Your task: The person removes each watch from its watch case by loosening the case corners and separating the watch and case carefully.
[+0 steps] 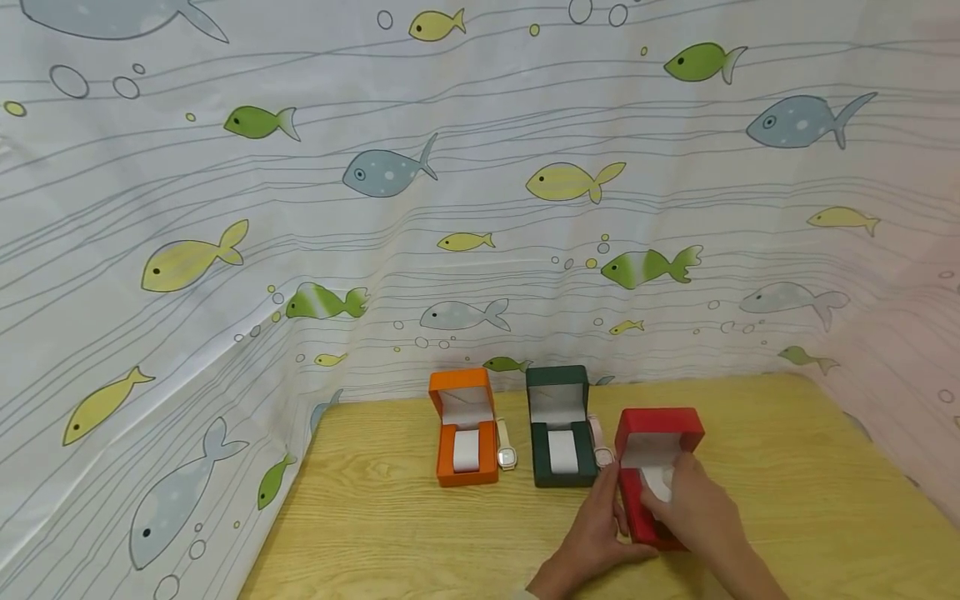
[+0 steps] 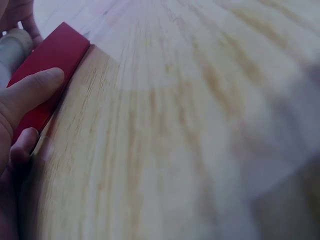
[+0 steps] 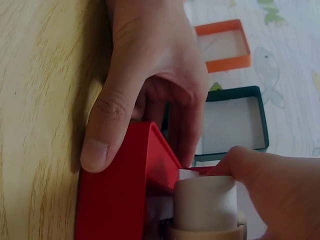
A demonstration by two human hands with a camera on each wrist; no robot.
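My left hand (image 1: 592,533) grips the open red watch box (image 1: 660,420) from its left, the thumb lying across the front wall and the fingers along the side. My right hand (image 1: 701,504) reaches into this box and pinches a white watch cushion (image 3: 205,202). Around the cushion, at the bottom of the right wrist view, runs a pale peach watch band (image 3: 207,234); its dial is hidden. The left wrist view shows my left thumb (image 2: 37,92) against the red box, with the cushion (image 2: 15,47) above it.
To the left stand an open green watch box (image 1: 562,479) and an open orange one (image 1: 467,479), each with a white cushion. A pink watch (image 1: 603,455) lies beside the green box and a cream watch (image 1: 507,456) beside the orange. A fish-print curtain (image 1: 480,275) hangs behind the wooden table (image 1: 375,517).
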